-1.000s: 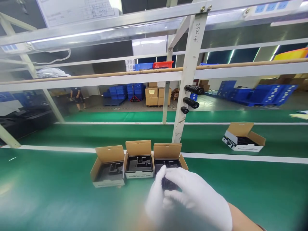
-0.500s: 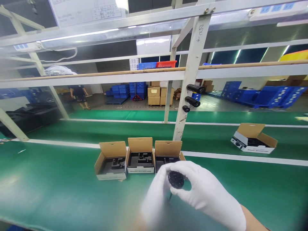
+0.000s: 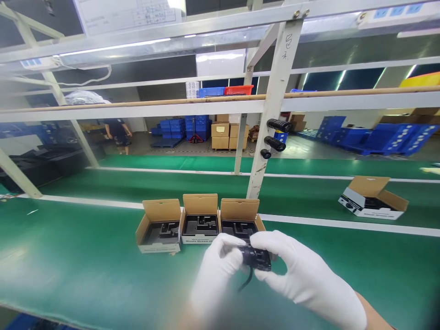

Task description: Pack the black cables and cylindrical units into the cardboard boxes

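Observation:
Both my hands wear white gloves and grip one small black device with a short dangling cord [image 3: 254, 257]; its exact kind is not clear. My left hand [image 3: 220, 266] pinches its left end. My right hand [image 3: 299, 270] closes thumb and fingers around its right end. Just behind the hands stands an open carton [image 3: 239, 208] with a black insert, partly hidden by my fingers. To its left are a middle open carton [image 3: 200, 205] and a left open carton [image 3: 161, 248], each holding a black moulded tray.
Another open carton [image 3: 373, 213] sits farther back on the green belt [image 3: 302, 192] at right. A white upright post [image 3: 271, 91] with black rolls [image 3: 276, 144] rises behind the cartons. Low crossbars span the view. A person [image 3: 118, 133] stands in the background at left.
My hands have turned the black device from its round end facing me to lying sideways, and my left fingers now show at its left end. The far right carton appears farther right.

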`<state>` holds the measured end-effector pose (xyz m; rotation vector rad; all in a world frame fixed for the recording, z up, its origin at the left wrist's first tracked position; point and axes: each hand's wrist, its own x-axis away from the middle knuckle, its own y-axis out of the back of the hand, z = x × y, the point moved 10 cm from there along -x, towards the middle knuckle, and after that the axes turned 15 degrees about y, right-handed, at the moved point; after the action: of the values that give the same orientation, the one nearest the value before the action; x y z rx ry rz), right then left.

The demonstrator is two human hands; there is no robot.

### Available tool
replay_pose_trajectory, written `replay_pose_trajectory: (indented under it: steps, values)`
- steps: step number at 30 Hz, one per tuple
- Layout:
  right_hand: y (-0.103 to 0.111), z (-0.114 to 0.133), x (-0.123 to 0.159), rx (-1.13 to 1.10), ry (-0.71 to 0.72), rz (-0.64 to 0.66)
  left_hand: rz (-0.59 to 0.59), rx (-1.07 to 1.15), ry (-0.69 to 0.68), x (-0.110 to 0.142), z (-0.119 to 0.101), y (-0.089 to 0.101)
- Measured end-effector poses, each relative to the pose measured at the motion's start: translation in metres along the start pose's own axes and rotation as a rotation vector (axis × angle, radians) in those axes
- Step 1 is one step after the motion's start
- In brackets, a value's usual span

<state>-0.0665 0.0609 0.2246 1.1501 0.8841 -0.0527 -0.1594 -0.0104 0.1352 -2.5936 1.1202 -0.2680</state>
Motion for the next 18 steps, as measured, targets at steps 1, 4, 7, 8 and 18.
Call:
replay_pose_trajectory:
  steps: [1,4,7,8,18]
  values:
    - [0.002,0.0,0.0,0.002,0.009,-0.014,0.058,0.016,0.027,-0.008,0.008,0.0]
    - [0.01,-0.02,-0.004,0.082,-0.036,-0.087,0.265,0.095,0.257,-0.027,0.066,-0.004]
    - [0.005,-0.081,-0.002,0.197,-0.224,-0.101,0.314,0.135,0.549,-0.018,0.143,-0.002]
    - [-0.003,-0.107,0.0,0.23,-0.293,-0.07,0.281,0.152,0.614,-0.011,0.163,0.003]
    - [-0.143,-0.207,0.047,0.482,-0.253,0.734,-0.022,0.009,0.53,0.026,0.16,0.083]
